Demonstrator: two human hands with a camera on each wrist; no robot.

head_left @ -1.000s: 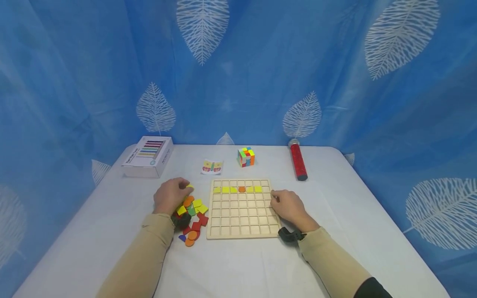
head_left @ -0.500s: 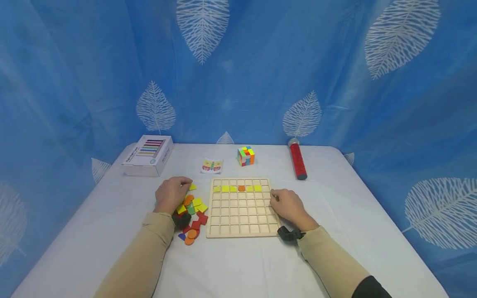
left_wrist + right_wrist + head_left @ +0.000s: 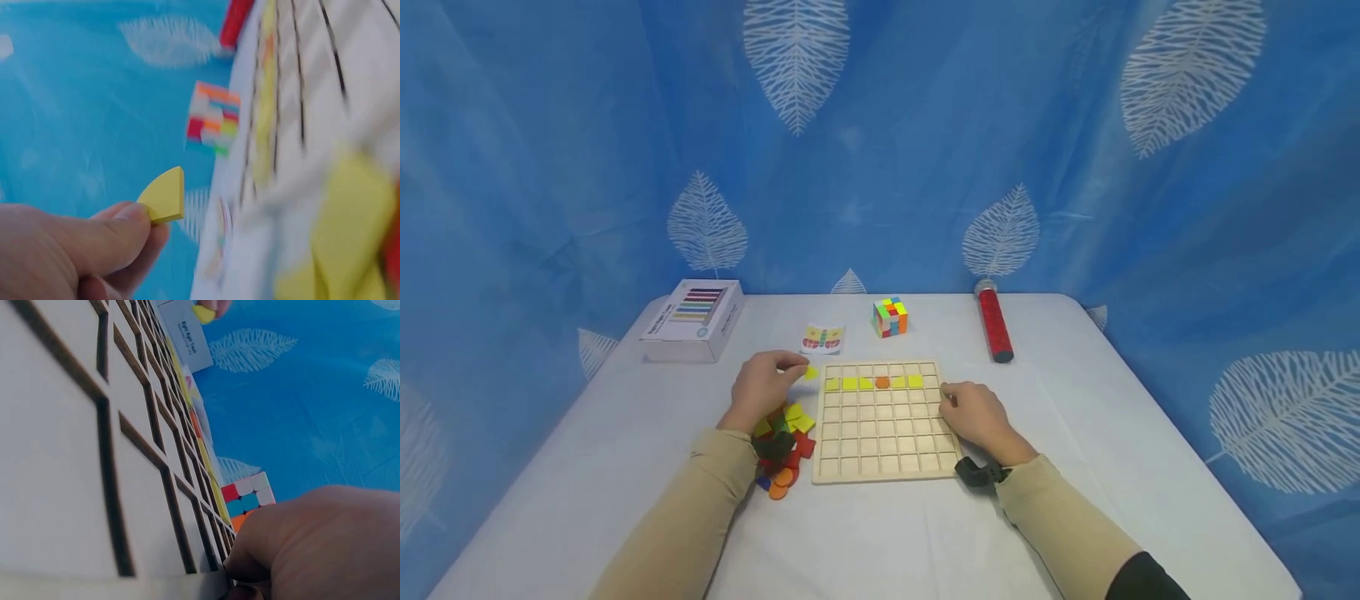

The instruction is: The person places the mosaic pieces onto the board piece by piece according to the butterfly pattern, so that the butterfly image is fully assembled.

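Observation:
Between thumb and fingers, my left hand (image 3: 765, 385) pinches a yellow quarter-circle tile (image 3: 166, 197), held up near the upper left corner of a wooden grid board (image 3: 887, 446). My right hand (image 3: 979, 417) grips the board's right edge, with thumb and fingertips at the rim in the right wrist view. Near the board's far side runs a row of yellow tiles (image 3: 849, 384), with an orange round tile (image 3: 882, 382) among them. Left of the board lies a pile of loose tiles (image 3: 803, 423) in yellow, red, orange, green and blue, partly hidden by my left wrist.
Behind the board lie a small picture card (image 3: 822, 339) and a puzzle cube (image 3: 891, 317). A white box (image 3: 692, 321) stands at the back left, and a red cylinder with a silvery end (image 3: 994, 323) lies at the back right. A blue leaf-patterned cloth (image 3: 910, 167) hangs behind the table.
My left hand has taken the yellow quarter-circle tile from beside the pile and moved right toward the board's upper left corner. My right hand stays at the board's edge.

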